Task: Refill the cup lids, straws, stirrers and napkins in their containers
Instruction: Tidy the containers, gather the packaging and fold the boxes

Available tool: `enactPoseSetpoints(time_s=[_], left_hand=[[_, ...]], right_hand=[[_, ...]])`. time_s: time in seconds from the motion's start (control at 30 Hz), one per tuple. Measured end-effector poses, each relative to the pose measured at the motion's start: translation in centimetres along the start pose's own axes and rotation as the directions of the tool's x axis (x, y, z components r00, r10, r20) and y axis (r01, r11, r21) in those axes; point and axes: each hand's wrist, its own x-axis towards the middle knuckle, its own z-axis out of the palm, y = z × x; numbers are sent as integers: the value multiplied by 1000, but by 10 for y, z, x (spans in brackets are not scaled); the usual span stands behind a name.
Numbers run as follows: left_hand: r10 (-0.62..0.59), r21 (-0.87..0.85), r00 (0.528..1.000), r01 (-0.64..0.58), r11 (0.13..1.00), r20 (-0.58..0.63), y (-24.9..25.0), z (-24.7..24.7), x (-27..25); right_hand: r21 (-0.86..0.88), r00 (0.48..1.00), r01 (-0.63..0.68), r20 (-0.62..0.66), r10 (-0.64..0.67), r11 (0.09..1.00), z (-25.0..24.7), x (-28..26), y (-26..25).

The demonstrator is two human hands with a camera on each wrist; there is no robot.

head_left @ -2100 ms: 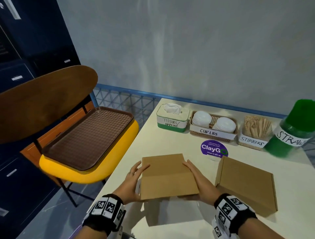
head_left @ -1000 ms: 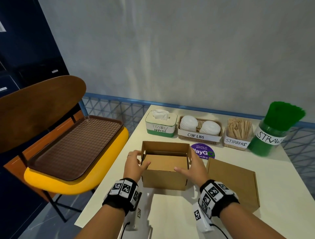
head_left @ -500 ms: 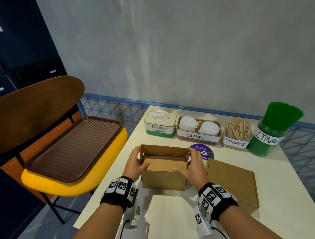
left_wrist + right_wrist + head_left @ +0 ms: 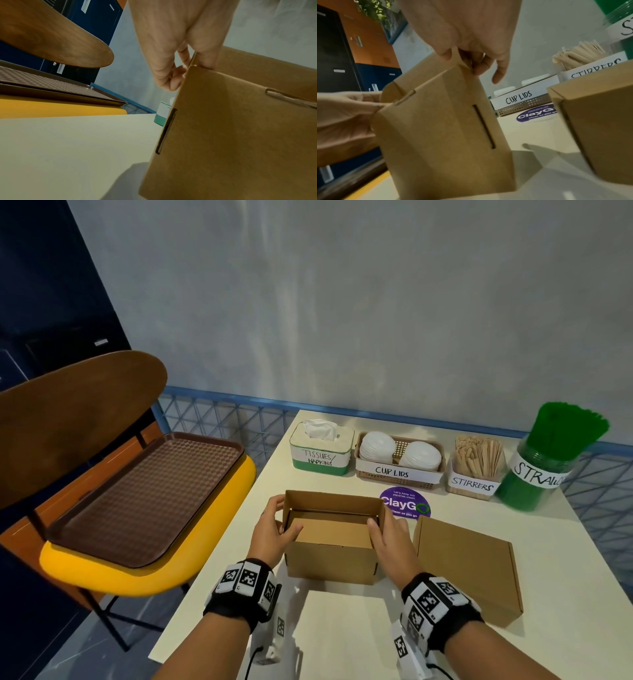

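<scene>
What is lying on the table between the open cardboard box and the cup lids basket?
In the head view, only the purple ClayGo sticker lies between the open box and the cup lids basket.

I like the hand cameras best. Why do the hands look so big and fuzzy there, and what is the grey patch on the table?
Right wrist view: the right hand sits close to the lens, so it looks huge, and the left hand is smeared. Left wrist view: the open cardboard box is soft. Head view: the grey patch is the box's shadow on the table.

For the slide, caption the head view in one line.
Both hands, left and right, grip the open box on the table, near a closed box and four labelled containers.
</scene>
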Motion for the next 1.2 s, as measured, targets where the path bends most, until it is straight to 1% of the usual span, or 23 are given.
enactPoseSetpoints(time_s=[0.1,0.27,0.4,0.47,0.53,0.6,0.67,0.77,0.83,0.93,1.2], left_hand=[[-39,-26,999,39,999,-7,0,2,-1],[-50,-42,999,49,998,-10,-1,5,-1],[-5,-26,1000,5,1000,-5,-4,5,1],[3,-21,1000,-3,1000,-9,-3,5,1],[9,-13,999,-10,1000,-41,-2,5,0],[17,12,994,-16,1000,-106,-2,6,0],[2,20,983,2,1000,-181,-1,9,-1],[-63,-44,962,54,998,-265,0,15,-6],[-77,-61,962,63,996,-261,0,16,-11],[-49,-38,973,41,998,-225,-1,14,-15],[-14,33,979,21,999,-203,3,12,-12]], right_hand=[[26,999,13,-38,-12,1000,-3,1,-1],[144,983,159,-112,-143,977,-25,7,-5],[122,983,182,-50,-177,976,-37,18,0],[80,985,170,-47,-167,982,-40,22,1],[45,993,108,-53,-105,993,-42,23,0],[64,999,32,-33,-30,997,-40,22,1],[97,1000,18,-16,-17,995,-36,21,0],[134,1000,8,-19,-6,991,-32,21,-2],[135,1000,-1,-8,2,991,-33,23,-3],[124,1000,3,21,-6,992,-35,24,-3],[106,996,-30,81,21,994,-38,24,-5]])
